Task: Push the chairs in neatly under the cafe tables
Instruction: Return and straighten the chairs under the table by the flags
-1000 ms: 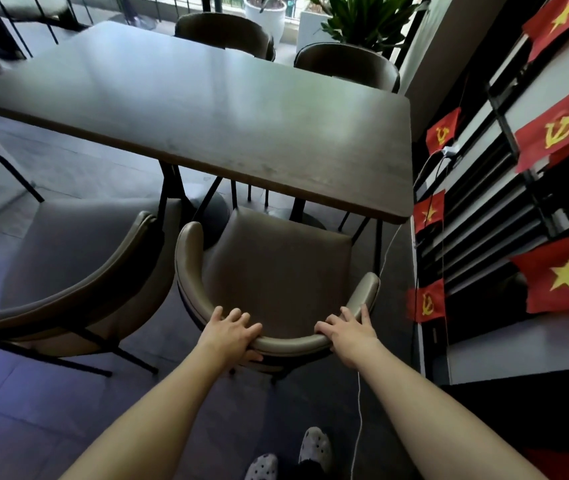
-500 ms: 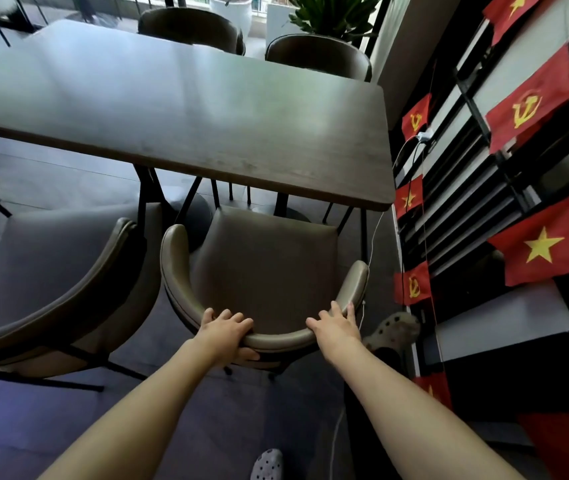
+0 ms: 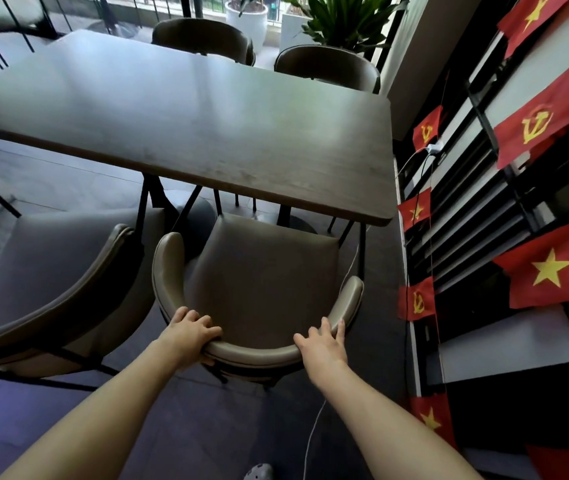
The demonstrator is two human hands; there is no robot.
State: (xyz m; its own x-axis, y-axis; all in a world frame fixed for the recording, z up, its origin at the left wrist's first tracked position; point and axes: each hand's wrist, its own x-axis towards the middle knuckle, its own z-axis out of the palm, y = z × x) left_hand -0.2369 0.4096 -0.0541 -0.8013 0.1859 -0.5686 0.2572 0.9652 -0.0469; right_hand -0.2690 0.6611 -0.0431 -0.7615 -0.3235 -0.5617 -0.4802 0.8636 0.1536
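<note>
With both arms stretched out ahead of me, I have my hands on the curved back of the chair point(image 3: 262, 282). My left hand point(image 3: 189, 332) is wrapped over the top rail, fingers curled over the inner edge and thumb underneath, so it is holding the chair. My right hand point(image 3: 324, 344) lies flatter on the rail near its right end, fingers spread and pointing forward; I cannot tell whether it grips or only presses. The chair stands at the near right corner of the worktop point(image 3: 207, 133), with the front edge of its seat just under the worktop's near edge and most of the seat in the open. A second chair point(image 3: 51, 271) stands just beside it on the left, angled, also largely out from under the worktop. Two more chairs point(image 3: 203, 39) are at the far side, their backs close against the far edge. Red flags point(image 3: 549, 271) hang on the wall to my right, and a white cable point(image 3: 314, 434) trails across the floor.
</note>
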